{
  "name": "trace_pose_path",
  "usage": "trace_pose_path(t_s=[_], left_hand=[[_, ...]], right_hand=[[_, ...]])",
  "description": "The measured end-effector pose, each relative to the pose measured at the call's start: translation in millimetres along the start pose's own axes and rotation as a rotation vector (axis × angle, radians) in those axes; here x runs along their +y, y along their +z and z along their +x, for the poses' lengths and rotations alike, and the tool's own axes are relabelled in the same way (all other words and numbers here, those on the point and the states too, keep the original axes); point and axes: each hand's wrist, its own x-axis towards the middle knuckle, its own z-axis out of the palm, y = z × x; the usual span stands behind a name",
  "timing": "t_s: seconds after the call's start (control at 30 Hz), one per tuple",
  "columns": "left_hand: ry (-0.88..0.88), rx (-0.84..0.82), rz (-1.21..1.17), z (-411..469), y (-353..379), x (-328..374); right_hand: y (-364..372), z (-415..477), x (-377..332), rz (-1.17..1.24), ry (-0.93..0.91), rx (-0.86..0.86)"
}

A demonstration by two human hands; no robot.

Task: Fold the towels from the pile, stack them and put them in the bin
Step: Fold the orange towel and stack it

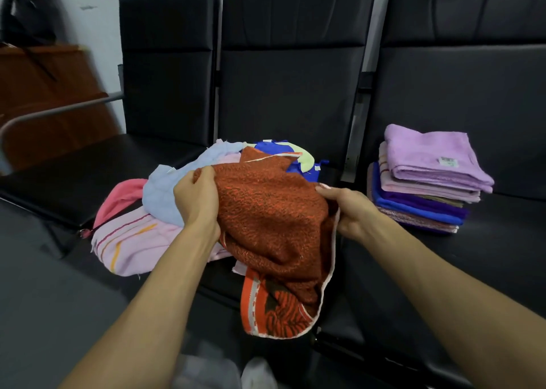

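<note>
I have the rust-orange towel (271, 220) bunched up over the near side of the pile (177, 199). My left hand (196, 196) grips its left edge and my right hand (351, 211) pinches its white-trimmed right edge. Its patterned orange-and-dark border hangs down in front. The pile lies loose on the middle seat (215, 282): a pale blue towel (162, 188), a pink striped towel (133, 241), a coral-pink towel (124, 196) and, at the back, a blue towel with a pale green patch (274, 148). The stack of folded towels (428, 188) sits well apart on the right seat (502, 241), with a lilac towel on top and pink, purple and blue ones beneath.
</note>
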Motion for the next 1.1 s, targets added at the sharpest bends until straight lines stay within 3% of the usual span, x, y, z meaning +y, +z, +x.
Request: trace_pose_path(t_s=[0.1,0.17,0.33,0.5,0.57,0.83,1.1], left_hand=[[-0.020,0.005,0.038,7.8,-7.4,-5.4],[-0.069,-0.065,0.070,9.5,-10.2,-8.7],[-0.063,-0.282,0.308,7.9,-21.4,-17.1],[-0.498,-0.510,0.122,-5.9,-30.1,-0.1],[-0.538,-0.588,0.036,-10.4,-30.6,9.3],[-0.246,-0.585,-0.262,-14.7,1.7,130.5],[-0.111,-0.565,-0.281,-62.3,43.9,231.0]], right_hand=[[-2.3,1.6,4.9,-0.351,-0.034,0.122],[-3.5,1.5,3.8,-0.429,-0.018,0.130],[2.0,-6.5,-4.2,-0.238,-0.010,0.061],[22.8,-31.0,-26.1,-0.149,-0.127,0.061],[33.9,-45.1,-44.7,-0.073,-0.198,0.034],[40.1,-115.7,-144.4,0.167,-0.453,-0.023],[-23.6,-189.6,-223.1,0.259,-0.570,0.199]])
